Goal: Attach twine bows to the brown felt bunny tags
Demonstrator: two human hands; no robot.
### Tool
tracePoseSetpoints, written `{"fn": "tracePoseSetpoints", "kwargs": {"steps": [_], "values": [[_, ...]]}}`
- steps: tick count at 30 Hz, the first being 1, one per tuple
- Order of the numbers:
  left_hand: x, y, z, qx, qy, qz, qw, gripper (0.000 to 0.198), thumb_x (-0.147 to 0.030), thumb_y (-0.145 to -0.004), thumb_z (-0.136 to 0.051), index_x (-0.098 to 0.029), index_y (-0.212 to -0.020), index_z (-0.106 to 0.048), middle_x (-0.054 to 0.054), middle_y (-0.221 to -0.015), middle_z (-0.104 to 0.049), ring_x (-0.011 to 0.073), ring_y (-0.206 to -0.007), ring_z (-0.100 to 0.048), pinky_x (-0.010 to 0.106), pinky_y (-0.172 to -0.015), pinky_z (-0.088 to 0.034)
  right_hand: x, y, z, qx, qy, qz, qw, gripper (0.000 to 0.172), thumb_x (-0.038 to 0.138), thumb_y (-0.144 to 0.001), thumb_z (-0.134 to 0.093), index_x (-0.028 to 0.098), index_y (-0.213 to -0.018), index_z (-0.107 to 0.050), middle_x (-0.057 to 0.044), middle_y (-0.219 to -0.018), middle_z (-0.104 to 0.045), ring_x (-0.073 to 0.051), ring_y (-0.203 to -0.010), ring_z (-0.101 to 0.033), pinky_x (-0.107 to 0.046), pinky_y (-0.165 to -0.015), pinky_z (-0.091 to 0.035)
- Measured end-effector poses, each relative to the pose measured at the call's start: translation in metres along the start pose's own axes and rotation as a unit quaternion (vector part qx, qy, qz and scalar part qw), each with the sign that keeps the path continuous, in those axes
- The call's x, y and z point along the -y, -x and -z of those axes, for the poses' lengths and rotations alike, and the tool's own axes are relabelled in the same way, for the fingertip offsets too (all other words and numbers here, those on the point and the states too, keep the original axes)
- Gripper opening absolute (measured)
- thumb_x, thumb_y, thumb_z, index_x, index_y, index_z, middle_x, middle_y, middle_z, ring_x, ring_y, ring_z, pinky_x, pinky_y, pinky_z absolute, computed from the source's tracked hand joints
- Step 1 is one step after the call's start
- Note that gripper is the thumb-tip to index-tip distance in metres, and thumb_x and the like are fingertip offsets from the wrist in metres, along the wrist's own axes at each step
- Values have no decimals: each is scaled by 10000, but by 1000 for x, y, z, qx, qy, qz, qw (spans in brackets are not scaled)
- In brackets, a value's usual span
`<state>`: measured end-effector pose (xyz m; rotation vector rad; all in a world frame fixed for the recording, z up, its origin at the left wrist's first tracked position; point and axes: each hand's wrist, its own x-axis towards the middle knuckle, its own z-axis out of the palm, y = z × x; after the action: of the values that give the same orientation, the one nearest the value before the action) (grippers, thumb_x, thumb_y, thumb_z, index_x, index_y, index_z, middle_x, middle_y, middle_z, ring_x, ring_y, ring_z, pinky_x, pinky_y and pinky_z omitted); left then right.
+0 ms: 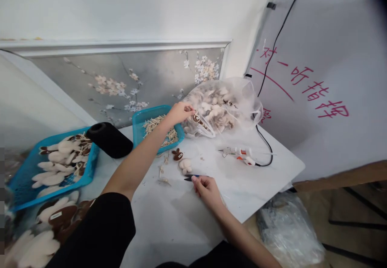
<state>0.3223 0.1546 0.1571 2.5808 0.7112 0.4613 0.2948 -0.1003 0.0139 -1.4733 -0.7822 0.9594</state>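
L hand [178, 113] pinching plastic bag [250, 102] of felt pieces [216, 106], R hand [207, 190] gripping snips [190, 177], blue tray [90, 155] already stacked, bag still full.

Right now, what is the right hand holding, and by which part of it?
The right hand holds small snips by their blue handle, with the black blades pointing away from the hand.

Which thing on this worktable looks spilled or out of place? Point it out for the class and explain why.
A few loose pale sticks lie scattered on the white table, just below the blue tray holding a pile of similar sticks. They look spilled because they sit apart from the pile, outside the tray.
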Motion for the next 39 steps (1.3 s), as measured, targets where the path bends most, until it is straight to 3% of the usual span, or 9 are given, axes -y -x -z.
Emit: {"fn": "tracePoseSetpoints", "kwargs": {"steps": [8, 12, 14, 17, 21, 26, 32, 36, 39], "values": [[2, 19, -7, -3, -121, 48, 991, 265, -389, -779, -568, -220, -935, -701, 84, -1100, -630, 258, -958, -592, 313, -816, -429, -11, 1, 0, 20, 37, 40, 998, 492, 577, -821, -478, 168, -552, -526, 21, -437, -479, -92, -423, -417, -215, -457, -312], [-7, 40, 1, -26, -164, 60, 984, 408, -456, -886, -408, -256, -1200, -575, 95, -1251, -524, 284, -1011, -567, 371, -853, -408, -12, 4, 2, 17, 55, 42, 997, 480, 556, -827, -481, 169, -546, -523, 18, -453, -487, -94, -439, -413, -215, -462, -301], [-7, 56, 2, -69, -161, 28, 984, 423, -423, -918, -362, -254, -1284, -490, 95, -1238, -525, 260, -1003, -569, 353, -853, -406, -12, 7, 3, 15, 61, 47, 997, 466, 540, -829, -488, 168, -551, -527, 19, -460, -485, -93, -445, -407, -215, -465, -295], [3, 93, -8, -123, -122, -53, 984, 381, -360, -943, -316, -194, -1198, -546, 96, -1163, -559, 213, -998, -565, 304, -861, -406, -12, 11, 5, -11, 68, 60, 996, 441, 504, -834, -498, 166, -553, -523, 23, -471, -464, -95, -466, -397, -218, -480, -296], [30, 149, -45, 16, -147, -88, 985, 280, -349, -887, -453, -196, -1059, -612, 82, -1053, -614, 207, -986, -577, 282, -815, -439, -10, 6, 10, -63, 62, 84, 992, 366, 480, -824, -524, 162, -645, -560, 20, -540, -484, -103, -514, -411, -224, -512, -322], [59, 175, -77, 44, -142, -72, 986, 202, -236, -856, -506, -181, -1006, -629, 90, -1026, -639, 204, -953, -606, 287, -796, -469, 1, -5, 21, -84, 86, 113, 986, 302, 457, -802, -561, 163, -855, -606, 5, -650, -549, -115, -576, -462, -231, -560, -372], [65, 187, -76, 16, -98, -121, 988, 238, -162, -850, -498, -173, -1043, -638, 85, -1107, -639, 194, -1060, -582, 335, -938, -455, 3, 7, 51, -204, 244, 139, 938, 341, 490, -831, -502, 167, -854, -610, 15, -597, -530, -118, -537, -453, -238, -569, -375], [50, 227, -73, -73, -2, -162, 984, 239, -180, -861, -493, -187, -1043, -647, 70, -1123, -637, 166, -1047, -595, 315, -928, -490, -9, 1, 69, -216, 420, 62, 879, 422, 500, -821, -493, 180, -1069, -611, -39, -814, -634, -164, -661, -554, -272, -634, -389], [39, 262, -72, -61, 59, -150, 985, 199, -219, -849, -537, -193, -998, -666, 68, -1093, -643, 159, -987, -624, 290, -885, -520, -12, -14, 71, -199, 489, -10, 849, 459, 475, -815, -514, 203, -1181, -564, -56, -901, -647, -210, -780, -591, -289, -658, -396]]}}
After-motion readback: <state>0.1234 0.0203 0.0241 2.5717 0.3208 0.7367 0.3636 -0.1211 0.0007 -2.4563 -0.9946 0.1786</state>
